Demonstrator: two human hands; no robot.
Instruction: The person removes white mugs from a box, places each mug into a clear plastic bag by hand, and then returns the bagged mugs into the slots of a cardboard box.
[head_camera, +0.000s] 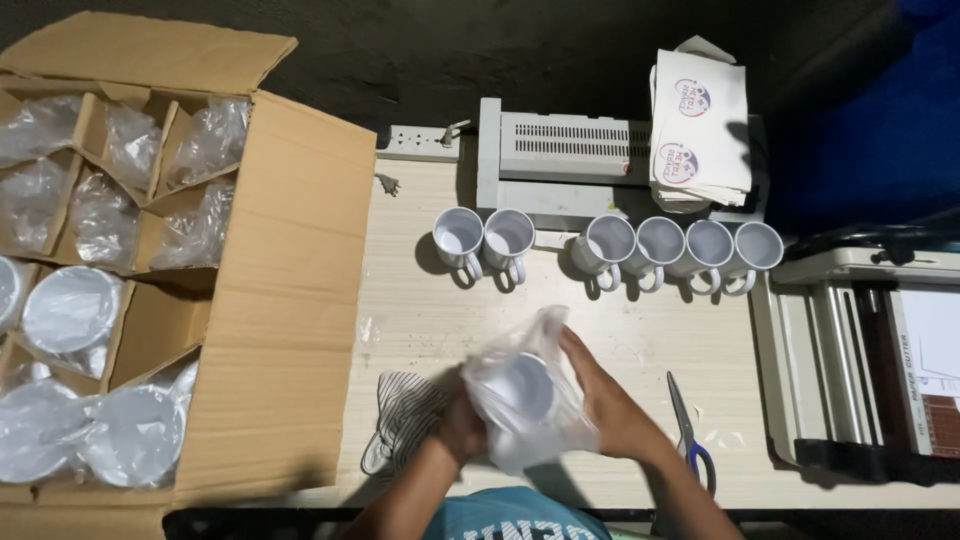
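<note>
White mug (525, 385) in clear plastic bag (540, 420), held over surface (420, 320) nr my chest. Left hand (462, 428) fingers clenched on bag; right hand (605, 400) fingers wrap its side. Ceramic: heavy, fragile; film slippery, so grip the body. Scissors (688, 432) right. Six mugs (610, 245) farther back.

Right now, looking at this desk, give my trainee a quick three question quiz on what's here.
1. How many bare mugs stand in the row on the desk?
2. True or false: the scissors lie by the left hand.
3. What covers the mug that both hands hold? A) paper B) clear plastic bag C) cloth

Key:
1. Six.
2. False; they lie beside the right hand.
3. B. The bag wraps it, like those in the box.
</note>
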